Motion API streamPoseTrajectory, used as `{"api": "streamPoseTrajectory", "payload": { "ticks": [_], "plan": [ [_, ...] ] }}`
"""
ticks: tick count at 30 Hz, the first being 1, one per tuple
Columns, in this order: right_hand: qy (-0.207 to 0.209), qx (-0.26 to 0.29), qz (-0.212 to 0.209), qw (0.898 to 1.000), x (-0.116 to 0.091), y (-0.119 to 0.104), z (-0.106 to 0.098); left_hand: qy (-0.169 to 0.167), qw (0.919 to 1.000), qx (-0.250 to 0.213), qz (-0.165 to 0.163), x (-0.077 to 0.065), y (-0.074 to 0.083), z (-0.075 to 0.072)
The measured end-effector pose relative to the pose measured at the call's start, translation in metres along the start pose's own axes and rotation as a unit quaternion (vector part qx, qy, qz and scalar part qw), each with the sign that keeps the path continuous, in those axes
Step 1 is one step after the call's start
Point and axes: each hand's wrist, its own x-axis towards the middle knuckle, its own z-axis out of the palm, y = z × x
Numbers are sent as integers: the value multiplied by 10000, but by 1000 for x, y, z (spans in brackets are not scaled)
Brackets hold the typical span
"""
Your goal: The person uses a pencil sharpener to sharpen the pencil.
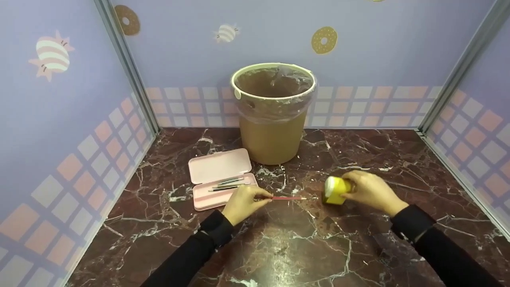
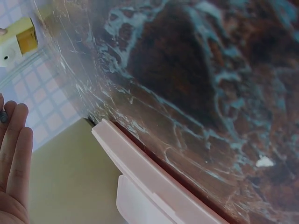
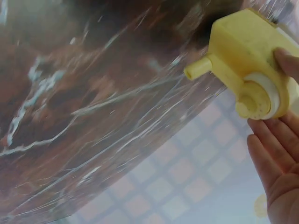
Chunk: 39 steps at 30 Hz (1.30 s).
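In the head view my left hand (image 1: 243,204) pinches a red pencil (image 1: 289,198) near one end, and its tip points right. My right hand (image 1: 372,192) grips a yellow pencil sharpener (image 1: 336,190), whose pale round front faces the pencil tip across a small gap. A crank with a knob (image 3: 250,105) shows on the sharpener in the right wrist view. The sharpener is tilted in the grasp. Beside the left hand lies an open pink pencil case (image 1: 219,166) with several dark pencils (image 1: 230,183) in it; the hand covers part of the case.
Behind the pencil case stands a brown trash bin (image 1: 273,135) with a pale rim and a clear plastic liner. The dark red marble tabletop (image 1: 279,243) is bounded by patterned panels (image 1: 370,52) at the back and both sides. Small pale specks dot the table.
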Motion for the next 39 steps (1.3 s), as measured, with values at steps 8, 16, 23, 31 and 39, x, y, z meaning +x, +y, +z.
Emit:
{"api": "streamPoseTrajectory", "payload": {
  "ticks": [8, 16, 23, 31, 39],
  "plan": [
    [-73, -172, -728, 9972, -7, -37, 6, -35, 9999, 101, -4, -1, 2, 0],
    [-138, -161, -1025, 9945, -6, -58, 7, -36, 9996, 256, 61, -3, 1, 1],
    [-151, -116, -1071, 9941, -6, -64, 7, -105, 9998, 152, 29, -7, 0, -1],
    [-135, -81, -1142, 9933, -6, -67, 7, -225, 9997, -12, -13, -9, -2, -2],
    [-100, -111, -1279, 9917, -3, -72, 10, -286, 9995, 107, 14, -8, 1, 1]
  ]
}}
